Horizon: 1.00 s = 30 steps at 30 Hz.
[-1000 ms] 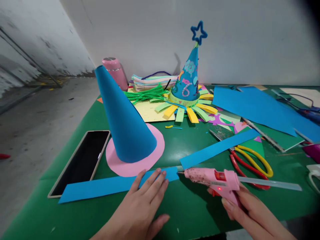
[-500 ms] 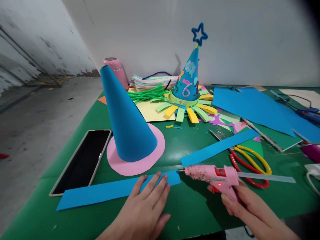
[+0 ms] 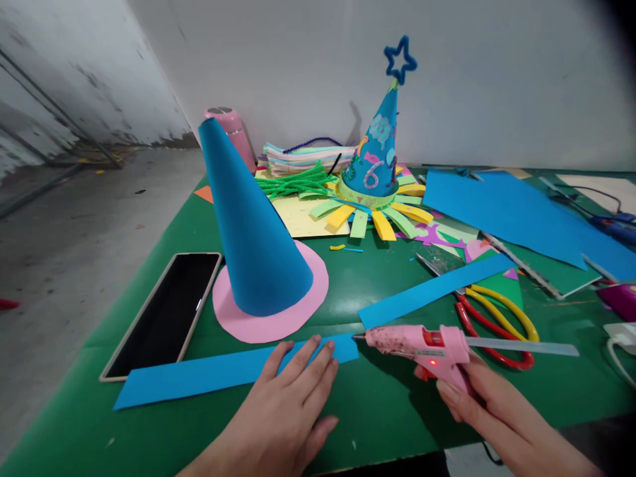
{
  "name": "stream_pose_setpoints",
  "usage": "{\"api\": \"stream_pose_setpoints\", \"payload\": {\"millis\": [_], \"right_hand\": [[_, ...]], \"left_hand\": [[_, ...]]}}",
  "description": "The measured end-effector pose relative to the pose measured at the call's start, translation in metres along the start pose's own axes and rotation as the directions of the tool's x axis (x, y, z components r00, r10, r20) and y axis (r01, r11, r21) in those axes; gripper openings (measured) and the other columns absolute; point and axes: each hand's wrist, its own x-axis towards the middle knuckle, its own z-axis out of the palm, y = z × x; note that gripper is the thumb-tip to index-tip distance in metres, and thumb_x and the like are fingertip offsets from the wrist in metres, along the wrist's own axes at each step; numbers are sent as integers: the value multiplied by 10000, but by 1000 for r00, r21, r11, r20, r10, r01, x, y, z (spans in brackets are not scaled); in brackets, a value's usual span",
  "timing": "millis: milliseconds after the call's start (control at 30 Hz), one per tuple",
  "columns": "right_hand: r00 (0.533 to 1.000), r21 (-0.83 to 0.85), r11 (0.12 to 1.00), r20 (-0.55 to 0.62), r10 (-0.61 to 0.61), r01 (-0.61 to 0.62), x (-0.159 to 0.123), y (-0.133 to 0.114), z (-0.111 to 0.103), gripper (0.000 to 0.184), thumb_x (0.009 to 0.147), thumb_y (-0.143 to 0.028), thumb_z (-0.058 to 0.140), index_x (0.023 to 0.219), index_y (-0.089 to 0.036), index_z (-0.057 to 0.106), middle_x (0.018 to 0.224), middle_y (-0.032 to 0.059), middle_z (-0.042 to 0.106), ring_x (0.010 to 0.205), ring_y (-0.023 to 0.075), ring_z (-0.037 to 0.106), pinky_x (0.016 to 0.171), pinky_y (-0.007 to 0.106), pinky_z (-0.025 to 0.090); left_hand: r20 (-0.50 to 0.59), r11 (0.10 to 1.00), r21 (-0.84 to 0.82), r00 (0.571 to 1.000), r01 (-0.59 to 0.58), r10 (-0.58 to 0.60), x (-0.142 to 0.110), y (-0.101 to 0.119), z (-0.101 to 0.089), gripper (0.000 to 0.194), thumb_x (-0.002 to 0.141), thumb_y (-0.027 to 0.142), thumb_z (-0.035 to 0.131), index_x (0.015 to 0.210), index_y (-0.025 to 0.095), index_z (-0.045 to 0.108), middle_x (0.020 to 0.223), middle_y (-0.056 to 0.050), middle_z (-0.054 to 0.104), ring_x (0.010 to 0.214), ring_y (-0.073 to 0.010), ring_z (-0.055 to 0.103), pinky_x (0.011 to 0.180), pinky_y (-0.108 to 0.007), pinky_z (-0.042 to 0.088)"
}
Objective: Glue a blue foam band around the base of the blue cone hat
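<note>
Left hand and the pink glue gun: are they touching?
Apart. The head view shows part of the blue strip and green table between the left hand and the glue gun.

Stained white wall (image 3: 104,79) above a grey floor (image 3: 99,265); smooth pale panel (image 3: 298,59) behind a green-topped table (image 3: 149,437).

left hand (image 3: 288,397): held palm down, fingers (image 3: 301,364) stretched forward and slightly spread, thumb (image 3: 315,437) set apart | right hand (image 3: 477,397): closed in a grip, fingers curled, thumb laid on the near side | wrists (image 3: 534,434): angled inward from below, hands held apart
</note>
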Motion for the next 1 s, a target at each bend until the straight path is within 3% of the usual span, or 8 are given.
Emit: {"api": "stream_pose_setpoints", "payload": {"millis": [433,600,767,1000], "right_hand": [[1000,64,998,-6,-12,13,3,-7,-1,341,852,-397,392,1130,-235,507,751,39,589,689,175,585,568,237,510],[1000,51,999,17,-18,17,0,-8,-4,359,851,-405,392,1157,-247,490,1021,78,595,881,212,587,711,289,519],[998,21,1000,55,9,-10,-2,-3,-7,377,858,-409,391,1205,-273,447,1158,59,542,1048,212,514,878,331,440],[1000,37,999,17,14,-14,6,-6,-7,373,844,-426,395,1156,-251,503,914,58,622,824,201,601,684,272,523]], "left_hand": [[22,1000,-9,1000,9,-9,0,-1,-3,460,864,348,406,1292,183,362,1357,-40,384,1220,-251,354,975,-407,304],[10,999,-29,1000,20,-20,0,-1,-3,489,854,337,428,1311,191,331,1353,-47,389,1214,-249,364,981,-405,304],[40,1000,-2,999,19,-19,0,0,-4,472,858,325,415,1305,193,340,1367,-40,365,1211,-265,365,961,-435,318],[22,999,-29,999,44,-44,1,1,-2,465,850,317,426,1295,199,356,1358,-42,382,1210,-264,364,971,-439,305]]}}
